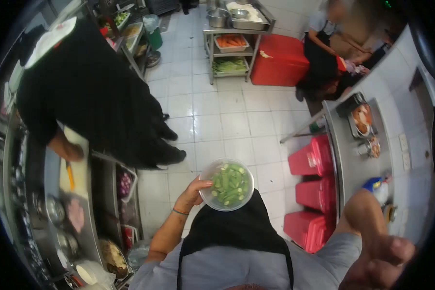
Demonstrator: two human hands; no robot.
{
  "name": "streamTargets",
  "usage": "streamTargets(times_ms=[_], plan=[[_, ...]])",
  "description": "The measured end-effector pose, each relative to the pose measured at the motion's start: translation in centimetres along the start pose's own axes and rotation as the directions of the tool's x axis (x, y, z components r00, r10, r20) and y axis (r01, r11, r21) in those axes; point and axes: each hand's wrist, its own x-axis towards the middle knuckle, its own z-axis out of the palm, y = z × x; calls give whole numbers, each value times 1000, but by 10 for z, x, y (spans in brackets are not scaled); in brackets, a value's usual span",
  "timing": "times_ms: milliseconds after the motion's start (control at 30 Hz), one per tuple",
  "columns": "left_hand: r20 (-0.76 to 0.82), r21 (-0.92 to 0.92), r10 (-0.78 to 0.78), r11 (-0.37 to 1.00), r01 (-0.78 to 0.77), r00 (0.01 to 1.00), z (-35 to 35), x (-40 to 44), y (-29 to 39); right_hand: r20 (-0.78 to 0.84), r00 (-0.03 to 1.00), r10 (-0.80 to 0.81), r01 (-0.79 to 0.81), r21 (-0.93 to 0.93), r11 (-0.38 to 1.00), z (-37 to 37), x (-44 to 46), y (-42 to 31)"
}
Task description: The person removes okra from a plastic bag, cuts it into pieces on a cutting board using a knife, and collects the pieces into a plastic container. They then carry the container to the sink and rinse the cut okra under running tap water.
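My left hand (192,193) grips the rim of a round clear plastic tub (208,200), thumb over the edge, out in front of my black apron. Inside the tub lie cut green okra pieces (229,183). My right hand (391,258) is raised close to the camera at the lower right, away from the tub. Its fingers look curled, and it is too blurred to see whether anything is between them.
At left, a person in black (92,92) leans over a counter with a cutting board (79,174) and orange-handled knife (71,176). Red bins (314,193) stand under the right-hand steel table (345,145). A rolling rack (210,58) and red chest (280,60) stand ahead; another person (324,43) is behind.
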Motion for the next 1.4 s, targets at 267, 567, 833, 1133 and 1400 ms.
streamTargets(times_ms=[267, 567, 833, 1133, 1400], plan=[[-427, 55, 162, 987, -153, 890, -33, 80, 87, 94, 558, 825, -830, 45, 556, 180, -120, 106], [-482, 147, 410, 909, -389, 775, -43, 136, 183, 906, 419, -64, -875, 384, -296, 480, -211, 38], [-465, 125, 389, 918, -376, 795, -97, 194, 268, 883, 318, -346, -515, -145, -845, 571, -247, 3], [-254, 527, 425, 814, -244, 869, -123, 279, 338, 907, 113, -407, -399, -333, -854, 675, -229, 43], [-467, 788, 567, 615, 29, 679, -85, 208, 392, 744, 300, -597, -389, -476, -789, 763, -201, 62]])
